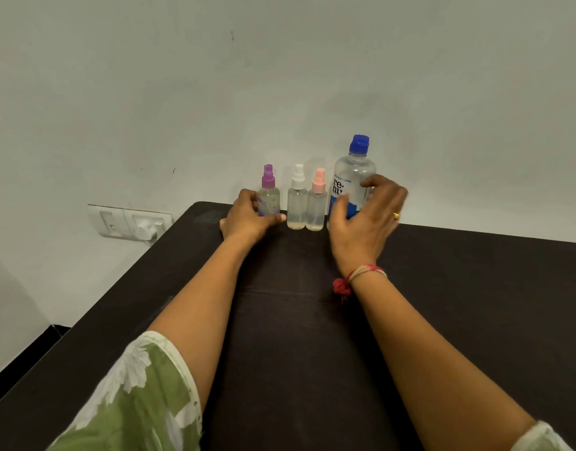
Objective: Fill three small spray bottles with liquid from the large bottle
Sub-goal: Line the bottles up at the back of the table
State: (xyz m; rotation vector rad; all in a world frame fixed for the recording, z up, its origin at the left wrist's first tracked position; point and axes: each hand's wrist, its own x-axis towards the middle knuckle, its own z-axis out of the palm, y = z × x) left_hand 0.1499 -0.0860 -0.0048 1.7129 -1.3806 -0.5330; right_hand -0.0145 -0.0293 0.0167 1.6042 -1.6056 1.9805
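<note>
Three small spray bottles stand in a row at the table's far edge: a purple-capped bottle (269, 196), a white-capped bottle (297, 198) and a pink-capped bottle (317, 203). Each holds a little clear liquid. To their right stands the large bottle (355, 177), clear with a blue cap and a blue and white label. My left hand (247, 216) grips the purple-capped bottle low down, thumb across its front. My right hand (366, 219) hovers just in front of the large bottle with fingers spread and loosely curved; firm contact is not visible.
The dark table (296, 320) runs from me to the pale wall behind the bottles. A white switch and socket plate (130, 221) with a plug sits on the wall beyond the table's left edge. The floor shows at lower left.
</note>
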